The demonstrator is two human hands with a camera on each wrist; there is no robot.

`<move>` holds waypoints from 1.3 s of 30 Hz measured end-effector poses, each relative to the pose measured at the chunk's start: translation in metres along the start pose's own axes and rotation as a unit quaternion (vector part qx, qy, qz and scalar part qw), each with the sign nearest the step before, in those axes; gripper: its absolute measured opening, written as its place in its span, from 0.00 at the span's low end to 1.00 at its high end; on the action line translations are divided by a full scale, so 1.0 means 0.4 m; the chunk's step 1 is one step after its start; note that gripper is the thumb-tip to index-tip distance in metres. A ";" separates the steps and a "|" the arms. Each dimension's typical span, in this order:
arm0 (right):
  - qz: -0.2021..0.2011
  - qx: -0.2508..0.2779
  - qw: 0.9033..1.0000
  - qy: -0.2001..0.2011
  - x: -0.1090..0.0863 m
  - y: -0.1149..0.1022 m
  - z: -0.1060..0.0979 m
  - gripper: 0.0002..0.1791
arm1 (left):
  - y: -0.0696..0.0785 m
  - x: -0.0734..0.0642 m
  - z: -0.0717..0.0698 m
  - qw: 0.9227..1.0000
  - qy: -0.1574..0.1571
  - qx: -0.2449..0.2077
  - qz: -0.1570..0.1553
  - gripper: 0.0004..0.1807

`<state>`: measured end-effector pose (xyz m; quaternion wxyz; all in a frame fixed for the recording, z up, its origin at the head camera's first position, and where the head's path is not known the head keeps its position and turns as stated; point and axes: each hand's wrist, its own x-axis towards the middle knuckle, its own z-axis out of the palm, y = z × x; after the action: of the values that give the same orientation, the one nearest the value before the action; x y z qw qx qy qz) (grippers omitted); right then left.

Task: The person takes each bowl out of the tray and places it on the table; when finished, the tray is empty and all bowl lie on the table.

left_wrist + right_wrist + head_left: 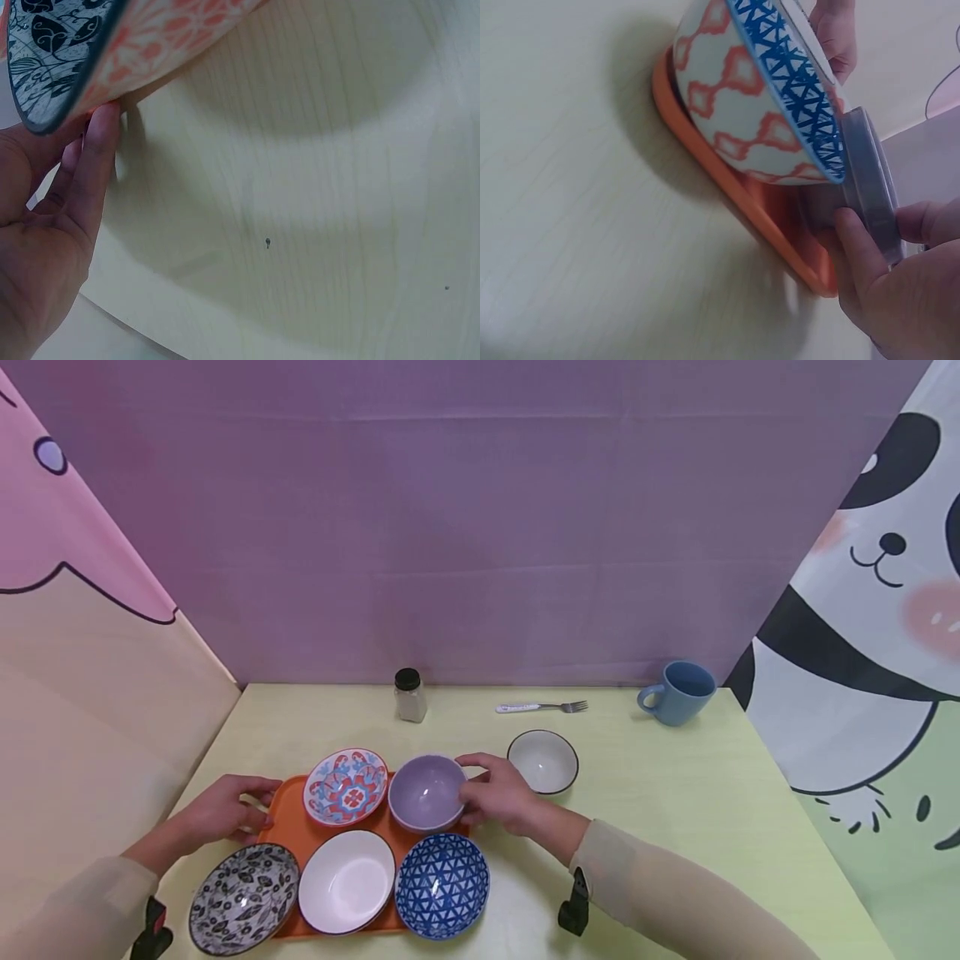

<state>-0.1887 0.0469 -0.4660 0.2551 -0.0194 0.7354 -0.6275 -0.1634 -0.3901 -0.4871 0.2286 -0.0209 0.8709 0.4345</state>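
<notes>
Right hand (502, 795) pinches a glossy, round purple bowl (425, 795)

A purple backdrop (480, 527) and panda print (877, 652) suggest a staged set.

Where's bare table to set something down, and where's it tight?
Biggest bare patch: right side of the table, bordered by the small white bowl, blue mug and right sleeve. Smaller: back left, between the table's left edge, jar and red-patterned dish. Crowded: the orange tray, five dishes close together, left hand and right hand at its sides.
</notes>
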 end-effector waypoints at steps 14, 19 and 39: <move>-0.020 0.040 0.999 -0.008 -0.040 -0.065 -0.057 0.33 | 0.002 0.005 0.001 1.000 0.000 0.008 -0.002 0.37; -0.033 0.038 0.999 0.001 -0.065 -0.085 -0.104 0.33 | 0.001 0.007 0.000 1.000 -0.002 0.006 -0.004 0.37; -0.042 0.024 0.997 0.066 -0.188 -0.104 -0.374 0.34 | -0.001 0.009 0.000 1.000 0.000 0.006 0.004 0.36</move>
<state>-0.1952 0.2007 -0.3884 0.1801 -0.0027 0.7336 -0.6552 -0.1666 -0.3897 -0.4890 0.2272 -0.0157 0.8733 0.4306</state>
